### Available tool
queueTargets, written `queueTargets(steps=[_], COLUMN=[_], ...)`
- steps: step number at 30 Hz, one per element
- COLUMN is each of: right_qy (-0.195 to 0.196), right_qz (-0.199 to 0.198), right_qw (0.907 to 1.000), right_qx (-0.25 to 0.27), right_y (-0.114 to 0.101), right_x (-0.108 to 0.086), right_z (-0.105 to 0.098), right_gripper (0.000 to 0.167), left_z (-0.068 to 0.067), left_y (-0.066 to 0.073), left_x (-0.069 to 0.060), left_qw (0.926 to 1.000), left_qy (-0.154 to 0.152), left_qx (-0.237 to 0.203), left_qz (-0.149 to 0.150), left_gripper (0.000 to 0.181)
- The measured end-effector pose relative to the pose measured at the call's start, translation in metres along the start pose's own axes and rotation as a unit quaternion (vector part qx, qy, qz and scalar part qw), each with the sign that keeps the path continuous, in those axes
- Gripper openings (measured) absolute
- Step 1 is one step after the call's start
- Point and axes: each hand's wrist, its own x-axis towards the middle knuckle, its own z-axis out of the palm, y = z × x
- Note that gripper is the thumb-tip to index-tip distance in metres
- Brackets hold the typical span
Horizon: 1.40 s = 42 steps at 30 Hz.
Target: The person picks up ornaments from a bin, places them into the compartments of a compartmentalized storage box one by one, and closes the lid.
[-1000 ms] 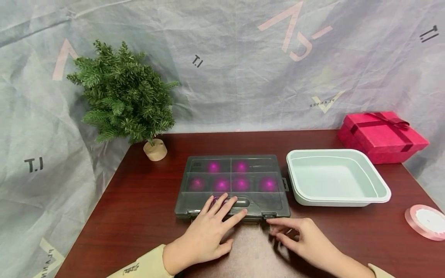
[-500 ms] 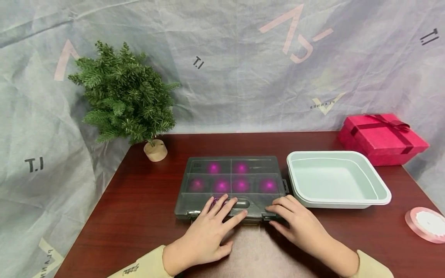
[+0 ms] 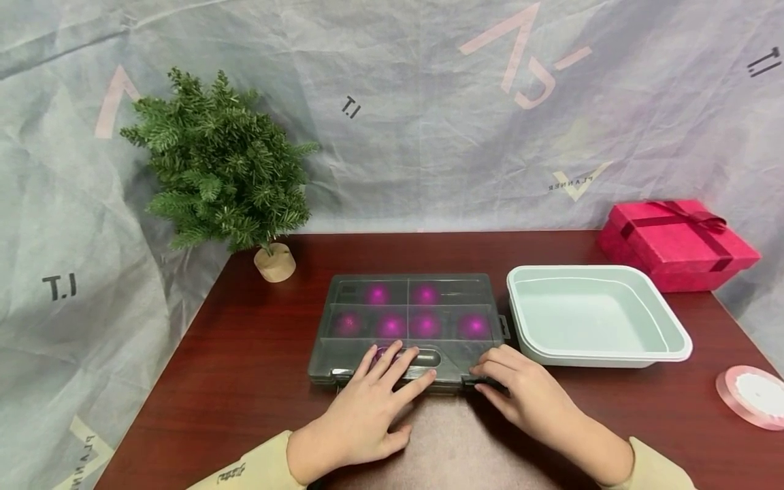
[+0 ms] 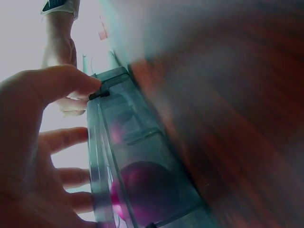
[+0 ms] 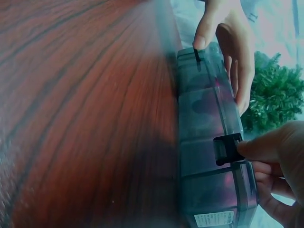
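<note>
A dark translucent compartment box (image 3: 361,309) lies on the table with its lid down. Shiny magenta balls (image 3: 392,325) show through the lid. My left hand (image 3: 367,412) rests on the lid's front edge, fingers spread and fairly straight, thumb off the box in front. At the front right corner, my right hand (image 3: 529,388) has its fingertips on the lid edge and its thumb below, pinching the black latch (image 5: 229,149). In the right wrist view the thumb touches that latch and the other fingers curl by the lid. A handle slot (image 3: 425,356) sits beside the left fingertips.
A pale green tray (image 3: 612,357) stands right of the box. Behind it is a red gift box (image 3: 680,238) with a bow. A pink ribbon roll (image 3: 750,395) lies at far right. A small artificial fir tree (image 3: 220,163) stands back left.
My right hand has risen from below the front right latch onto the lid edge, its thumb and fingers now about the latch. The left hand stays put.
</note>
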Motion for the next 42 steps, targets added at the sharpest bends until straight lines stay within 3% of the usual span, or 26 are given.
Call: queueTargets(steps=[2,5,7,12,15,18,20,22,24,25,27,29,30,33,35,37,38,39,42], right_qy=[0.009,0.016,0.013,-0.005,-0.014,-0.014,-0.01,-0.012,-0.032,-0.049,-0.099,-0.15,-0.173,-0.211,-0.21,-0.196,-0.189,-0.184,-0.17], right_qz=[-0.004,-0.004,0.0,0.023,0.034,0.035,0.031,0.027,0.037,0.049,0.09,0.144,0.175,0.274,0.334,0.379,0.393,0.402,0.409], right_qw=[1.0,0.9999,0.9999,0.9994,0.9986,0.9986,0.9994,0.9986,0.9903,0.9807,0.9465,0.8976,0.8679,0.7608,0.6869,0.6236,0.6,0.5829,0.5568], right_qx=[0.001,-0.002,-0.008,-0.024,-0.037,-0.037,-0.013,0.045,0.13,0.183,0.294,0.389,0.432,0.549,0.61,0.655,0.67,0.682,0.702], right_y=[0.0,0.0,-0.001,-0.004,-0.007,-0.012,-0.018,-0.027,-0.038,-0.045,-0.057,-0.066,-0.07,-0.078,-0.08,-0.081,-0.082,-0.084,-0.088], right_x=[0.0,0.0,0.001,0.003,0.007,0.013,0.018,0.024,0.032,0.035,0.043,0.049,0.052,0.058,0.059,0.061,0.062,0.062,0.066], right_z=[0.001,0.002,0.002,0.0,-0.003,-0.005,-0.003,0.001,0.008,0.013,0.024,0.038,0.046,0.072,0.088,0.1,0.105,0.109,0.117], right_gripper=[0.01,0.025,0.029,0.033,0.033,0.029,0.024,0.022,0.021,0.021,0.021,0.024,0.028,0.042,0.049,0.054,0.056,0.058,0.062], left_z=[-0.001,-0.004,-0.009,-0.022,-0.029,-0.029,-0.028,-0.026,-0.023,-0.022,-0.02,-0.018,-0.017,-0.014,-0.012,-0.012,-0.011,-0.011,-0.01], left_y=[-0.002,-0.009,-0.019,-0.053,-0.069,-0.077,-0.08,-0.081,-0.082,-0.082,-0.082,-0.082,-0.082,-0.081,-0.079,-0.078,-0.078,-0.077,-0.076], left_x=[0.0,-0.002,-0.007,-0.031,-0.049,-0.062,-0.065,-0.065,-0.065,-0.065,-0.064,-0.065,-0.065,-0.066,-0.066,-0.067,-0.068,-0.068,-0.071], left_qw=[0.9999,0.9981,0.9954,0.9841,0.9792,0.9793,0.9805,0.9815,0.982,0.9819,0.9814,0.9809,0.9809,0.9817,0.9822,0.9826,0.9826,0.9825,0.9821], left_qy=[-0.007,-0.003,0.017,0.1,0.108,0.093,0.095,0.108,0.129,0.139,0.155,0.165,0.167,0.161,0.155,0.149,0.147,0.145,0.143], left_qx=[-0.013,-0.061,-0.093,-0.123,-0.123,-0.124,-0.124,-0.122,-0.114,-0.109,-0.1,-0.093,-0.09,-0.089,-0.091,-0.092,-0.092,-0.093,-0.093], left_qz=[-0.001,-0.004,-0.013,-0.08,-0.12,-0.13,-0.119,-0.1,-0.078,-0.068,-0.053,-0.045,-0.044,-0.049,-0.055,-0.062,-0.066,-0.07,-0.079], left_gripper=[0.076,0.069,0.062,0.045,0.041,0.042,0.042,0.043,0.044,0.044,0.044,0.044,0.044,0.044,0.044,0.045,0.045,0.045,0.045])
